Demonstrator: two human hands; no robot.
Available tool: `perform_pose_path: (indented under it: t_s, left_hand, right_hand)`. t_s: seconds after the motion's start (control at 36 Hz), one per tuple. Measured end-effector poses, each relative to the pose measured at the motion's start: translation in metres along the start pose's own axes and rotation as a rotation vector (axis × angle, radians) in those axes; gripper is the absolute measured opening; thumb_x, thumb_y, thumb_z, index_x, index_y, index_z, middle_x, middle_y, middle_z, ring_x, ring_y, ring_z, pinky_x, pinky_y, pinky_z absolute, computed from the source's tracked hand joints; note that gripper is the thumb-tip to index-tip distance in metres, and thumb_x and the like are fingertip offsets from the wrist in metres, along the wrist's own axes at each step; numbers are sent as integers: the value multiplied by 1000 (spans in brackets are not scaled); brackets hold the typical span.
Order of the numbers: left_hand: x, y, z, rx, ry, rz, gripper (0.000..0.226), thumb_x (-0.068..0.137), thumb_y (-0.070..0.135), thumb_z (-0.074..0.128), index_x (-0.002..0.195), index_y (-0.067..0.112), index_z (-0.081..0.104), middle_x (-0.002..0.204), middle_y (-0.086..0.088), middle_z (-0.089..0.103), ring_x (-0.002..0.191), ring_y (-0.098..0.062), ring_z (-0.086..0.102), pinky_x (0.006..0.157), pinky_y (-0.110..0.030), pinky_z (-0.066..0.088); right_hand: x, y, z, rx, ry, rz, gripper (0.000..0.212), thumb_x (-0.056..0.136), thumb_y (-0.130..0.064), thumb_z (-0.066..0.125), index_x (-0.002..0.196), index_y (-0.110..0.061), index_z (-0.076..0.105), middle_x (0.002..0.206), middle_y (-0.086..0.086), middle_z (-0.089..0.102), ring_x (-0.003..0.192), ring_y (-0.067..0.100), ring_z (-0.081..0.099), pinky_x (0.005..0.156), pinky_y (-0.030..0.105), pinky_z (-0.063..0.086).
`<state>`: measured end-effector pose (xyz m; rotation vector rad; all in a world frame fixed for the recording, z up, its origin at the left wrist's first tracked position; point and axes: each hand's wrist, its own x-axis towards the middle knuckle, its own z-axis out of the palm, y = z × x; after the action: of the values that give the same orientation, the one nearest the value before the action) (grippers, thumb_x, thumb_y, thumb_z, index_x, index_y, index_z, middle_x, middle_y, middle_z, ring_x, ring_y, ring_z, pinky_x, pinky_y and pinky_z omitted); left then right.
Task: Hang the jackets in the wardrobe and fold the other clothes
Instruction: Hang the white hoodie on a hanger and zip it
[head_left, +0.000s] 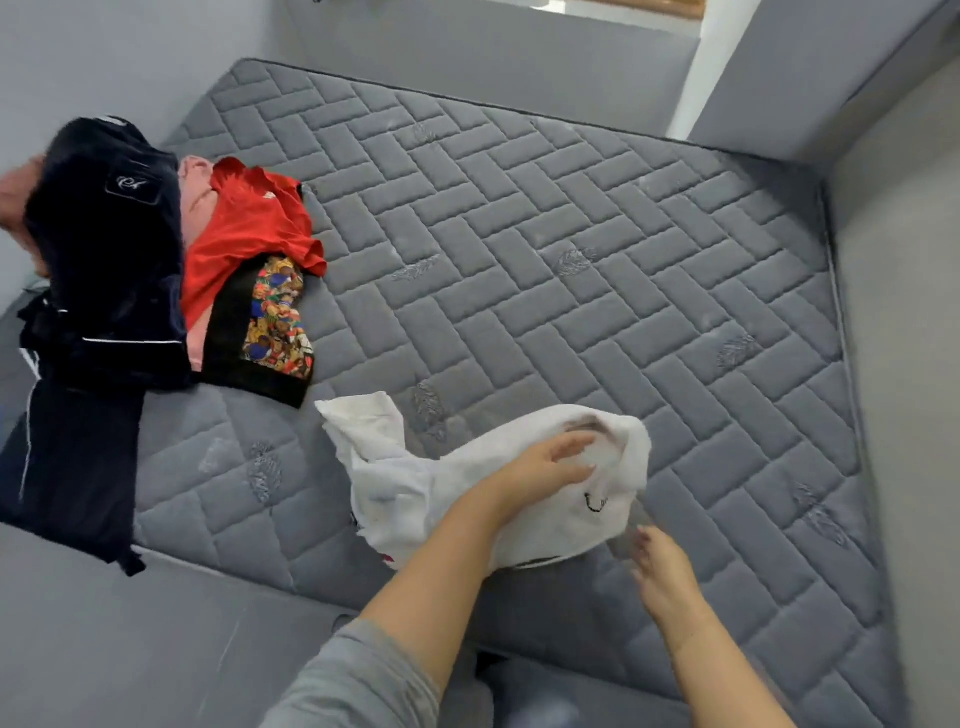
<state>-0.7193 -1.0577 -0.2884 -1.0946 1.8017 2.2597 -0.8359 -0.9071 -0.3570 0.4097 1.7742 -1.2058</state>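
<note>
Grey mattress lies bare beyond the white garment, left hand flat on it, fingers straight; right hand relaxed beside.

One head-worn wide-angle camera is looking steeply down and forward from above the near edge of the grey quilted brick-pattern mattress, tilting so the bed is running diagonally across the frame. The forearms are entering from the bottom centre, close to the lens. Grey walls are bending at the upper edges. No second view is sharing the scene.
</note>
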Motion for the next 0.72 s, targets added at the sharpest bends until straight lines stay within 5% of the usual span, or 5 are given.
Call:
perform_pose_path:
  t_s: [0.11, 0.22, 0.44, 0.56, 0.72]
  left_hand:
    - [26, -47, 26, -167, 332, -191, 32, 98, 2, 50, 129, 6, 56, 128, -8, 60, 86, 2, 62, 61, -2, 44]
    - [36, -91, 24, -175, 499, -334, 28, 96, 0, 52, 123, 5, 59, 129, -13, 61, 107, -18, 57, 82, -19, 42]
    - [72, -164, 1, -233, 799, -497, 74, 86, 19, 73, 147, 19, 30, 148, -8, 37, 128, -28, 45, 99, -37, 39]
    - [103, -192, -12, -736, 737, -452, 86, 91, 17, 68, 150, 38, 9, 136, -4, 51, 102, -13, 58, 86, -42, 47]
    - [150, -231, -17, -406, 628, -552, 42, 91, 31, 67, 123, 23, 41, 107, 3, 48, 95, -14, 56, 66, -28, 53]
  right_hand:
    - [28, 8, -34, -165, 2, 11, 38, 99, -13, 49, 136, -7, 51, 132, 10, 56, 122, 27, 51, 97, 38, 39]
    - [51, 14, -27, -311, -112, 32, 31, 96, -7, 54, 127, -4, 57, 117, 11, 60, 105, 22, 53, 90, 38, 42]
    - [122, 30, 28, -532, -169, -18, 52, 94, -10, 56, 143, -7, 38, 142, 14, 42, 127, 27, 43, 101, 35, 37]
    - [165, 41, 45, -1074, -152, -381, 63, 94, -23, 57, 149, -14, 27, 149, 13, 29, 135, 30, 32, 107, 36, 32]
    - [225, 60, 73, -1369, -66, -430, 80, 92, -35, 61, 154, -33, 11, 159, 17, -3, 145, 35, 8, 113, 50, 28]
